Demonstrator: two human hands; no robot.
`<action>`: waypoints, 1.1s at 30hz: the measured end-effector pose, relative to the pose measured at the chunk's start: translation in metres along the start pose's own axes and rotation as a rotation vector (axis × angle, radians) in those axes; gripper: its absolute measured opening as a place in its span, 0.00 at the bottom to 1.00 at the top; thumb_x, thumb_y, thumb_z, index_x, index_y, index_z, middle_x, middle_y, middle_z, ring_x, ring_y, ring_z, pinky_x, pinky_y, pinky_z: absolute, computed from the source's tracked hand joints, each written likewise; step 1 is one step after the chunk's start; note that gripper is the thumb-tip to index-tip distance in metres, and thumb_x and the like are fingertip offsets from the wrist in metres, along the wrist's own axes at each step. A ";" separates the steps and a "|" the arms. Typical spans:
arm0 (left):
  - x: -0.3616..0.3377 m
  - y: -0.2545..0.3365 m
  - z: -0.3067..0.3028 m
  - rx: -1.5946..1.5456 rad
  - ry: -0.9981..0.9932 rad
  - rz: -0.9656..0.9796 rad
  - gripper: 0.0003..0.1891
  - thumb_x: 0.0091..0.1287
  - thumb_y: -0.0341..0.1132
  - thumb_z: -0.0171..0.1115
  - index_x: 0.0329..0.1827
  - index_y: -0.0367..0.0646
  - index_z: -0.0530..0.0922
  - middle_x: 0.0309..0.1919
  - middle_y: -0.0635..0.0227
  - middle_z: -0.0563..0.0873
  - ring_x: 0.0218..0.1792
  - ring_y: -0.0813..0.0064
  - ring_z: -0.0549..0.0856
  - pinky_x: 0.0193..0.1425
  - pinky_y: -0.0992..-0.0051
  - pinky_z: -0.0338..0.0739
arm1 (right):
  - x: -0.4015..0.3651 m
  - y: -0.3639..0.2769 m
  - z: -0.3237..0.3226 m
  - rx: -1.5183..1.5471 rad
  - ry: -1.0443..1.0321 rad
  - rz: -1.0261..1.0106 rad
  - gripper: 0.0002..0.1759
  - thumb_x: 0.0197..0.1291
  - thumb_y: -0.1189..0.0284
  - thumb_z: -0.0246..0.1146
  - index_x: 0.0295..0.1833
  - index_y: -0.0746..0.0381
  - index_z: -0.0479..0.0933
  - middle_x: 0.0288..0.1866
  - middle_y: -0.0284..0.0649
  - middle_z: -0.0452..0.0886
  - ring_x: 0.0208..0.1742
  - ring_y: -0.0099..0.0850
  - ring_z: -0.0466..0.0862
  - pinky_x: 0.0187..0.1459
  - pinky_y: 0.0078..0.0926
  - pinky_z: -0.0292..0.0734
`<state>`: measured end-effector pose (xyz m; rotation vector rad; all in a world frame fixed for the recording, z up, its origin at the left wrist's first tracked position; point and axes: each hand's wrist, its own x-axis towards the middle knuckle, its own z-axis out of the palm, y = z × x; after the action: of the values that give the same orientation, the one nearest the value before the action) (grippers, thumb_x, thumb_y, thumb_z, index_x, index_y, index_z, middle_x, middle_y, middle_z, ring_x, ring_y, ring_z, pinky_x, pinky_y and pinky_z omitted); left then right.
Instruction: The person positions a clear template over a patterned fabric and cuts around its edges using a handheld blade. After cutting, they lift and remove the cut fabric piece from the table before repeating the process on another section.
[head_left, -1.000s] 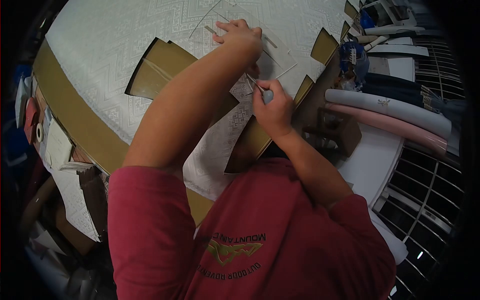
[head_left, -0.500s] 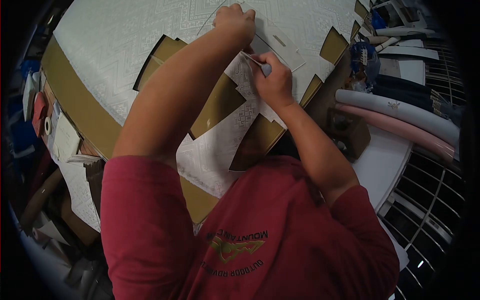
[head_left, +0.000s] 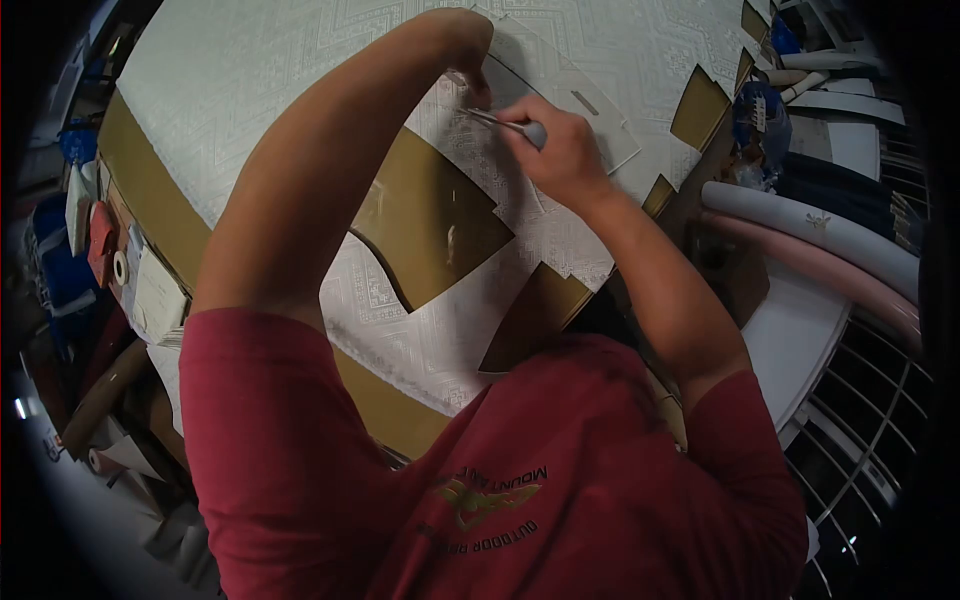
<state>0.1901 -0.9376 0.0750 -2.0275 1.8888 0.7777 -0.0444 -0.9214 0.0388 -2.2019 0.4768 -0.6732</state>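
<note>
White embossed patterned sheet material (head_left: 250, 90) covers an olive-brown board (head_left: 150, 160). Angular cut-out gaps in the sheet expose the board, including a large one below my hands. My right hand (head_left: 565, 155) is closed round a slim metal pen-like tool (head_left: 495, 119) with a rounded grey end; its tip points left, close to my left hand. My left hand (head_left: 468, 45) is bent down over the sheet, its thumb showing and most fingers hidden behind the wrist. Beside both hands, a clear flat template (head_left: 590, 105) with a small slot rests on the sheet.
On the right lie a white roll (head_left: 800, 212), a pink roll (head_left: 830, 262) and a wire rack (head_left: 880, 400). To the left are a tape roll (head_left: 121, 266), a red object (head_left: 100, 242) and stacked cream pieces (head_left: 160, 290). Offcuts lie below them.
My left hand has turned downward, its knuckles now less visible. My right hand and the tool have shifted slightly within view. The whole scene has moved a little as the camera tilted.
</note>
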 end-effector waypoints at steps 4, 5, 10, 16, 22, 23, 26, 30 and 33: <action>0.002 0.003 -0.006 -0.006 -0.012 0.008 0.21 0.53 0.44 0.84 0.26 0.31 0.87 0.23 0.53 0.89 0.23 0.61 0.90 0.28 0.62 0.85 | 0.036 0.002 0.022 -0.017 -0.092 -0.040 0.08 0.65 0.74 0.73 0.48 0.62 0.85 0.41 0.46 0.91 0.45 0.48 0.92 0.47 0.38 0.86; 0.002 0.003 -0.006 -0.037 0.003 -0.027 0.19 0.54 0.43 0.82 0.26 0.31 0.88 0.22 0.53 0.89 0.23 0.61 0.90 0.29 0.62 0.86 | 0.040 0.001 0.027 0.028 -0.062 -0.079 0.08 0.66 0.72 0.73 0.48 0.61 0.85 0.41 0.46 0.91 0.46 0.49 0.92 0.47 0.39 0.86; 0.005 -0.005 -0.002 0.093 0.144 0.116 0.22 0.54 0.46 0.84 0.26 0.31 0.88 0.21 0.52 0.88 0.23 0.61 0.90 0.33 0.61 0.86 | 0.051 -0.015 0.074 -0.016 0.015 0.016 0.09 0.65 0.71 0.74 0.49 0.59 0.84 0.44 0.45 0.92 0.47 0.50 0.92 0.47 0.41 0.87; -0.005 0.005 -0.006 0.024 0.001 -0.015 0.33 0.47 0.59 0.89 0.30 0.31 0.89 0.25 0.51 0.90 0.30 0.55 0.92 0.38 0.59 0.87 | -0.037 -0.049 0.038 0.106 0.087 -0.125 0.15 0.64 0.79 0.72 0.56 0.59 0.85 0.48 0.45 0.91 0.44 0.47 0.92 0.45 0.40 0.88; -0.010 -0.001 0.019 -0.031 0.174 -0.149 0.29 0.46 0.57 0.90 0.35 0.38 0.92 0.39 0.57 0.94 0.44 0.56 0.94 0.51 0.58 0.87 | -0.152 -0.051 -0.056 -0.029 0.032 -0.018 0.12 0.63 0.85 0.69 0.50 0.62 0.86 0.42 0.47 0.89 0.41 0.44 0.90 0.40 0.35 0.86; -0.020 0.004 0.018 -0.036 0.193 -0.155 0.29 0.46 0.57 0.90 0.35 0.38 0.92 0.39 0.57 0.94 0.44 0.56 0.94 0.51 0.58 0.87 | -0.162 -0.046 -0.070 -0.028 0.081 0.022 0.12 0.63 0.86 0.69 0.49 0.62 0.86 0.41 0.47 0.88 0.40 0.43 0.90 0.40 0.34 0.85; -0.058 0.026 0.034 -0.172 0.189 -0.289 0.27 0.54 0.54 0.86 0.41 0.38 0.90 0.40 0.56 0.94 0.43 0.53 0.93 0.48 0.55 0.87 | -0.186 -0.034 -0.107 -0.092 0.156 0.067 0.11 0.64 0.87 0.68 0.48 0.63 0.84 0.40 0.43 0.85 0.38 0.34 0.87 0.38 0.28 0.82; -0.087 0.091 0.121 -0.439 0.801 -0.184 0.19 0.64 0.43 0.78 0.49 0.42 0.81 0.45 0.54 0.88 0.49 0.50 0.88 0.52 0.55 0.82 | -0.196 -0.001 -0.128 -0.018 0.211 0.307 0.09 0.63 0.86 0.69 0.46 0.64 0.82 0.41 0.41 0.80 0.39 0.36 0.81 0.41 0.29 0.77; -0.110 0.173 0.165 -0.588 0.925 -0.102 0.18 0.64 0.39 0.78 0.53 0.44 0.83 0.51 0.56 0.86 0.54 0.50 0.85 0.57 0.57 0.81 | -0.171 0.020 -0.131 -0.007 0.192 0.263 0.11 0.64 0.85 0.69 0.49 0.63 0.81 0.43 0.41 0.80 0.41 0.35 0.83 0.43 0.30 0.77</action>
<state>-0.0142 -0.7787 0.0281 -3.2347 2.0855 0.4010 -0.2608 -0.9183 0.0442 -2.0412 0.8507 -0.7417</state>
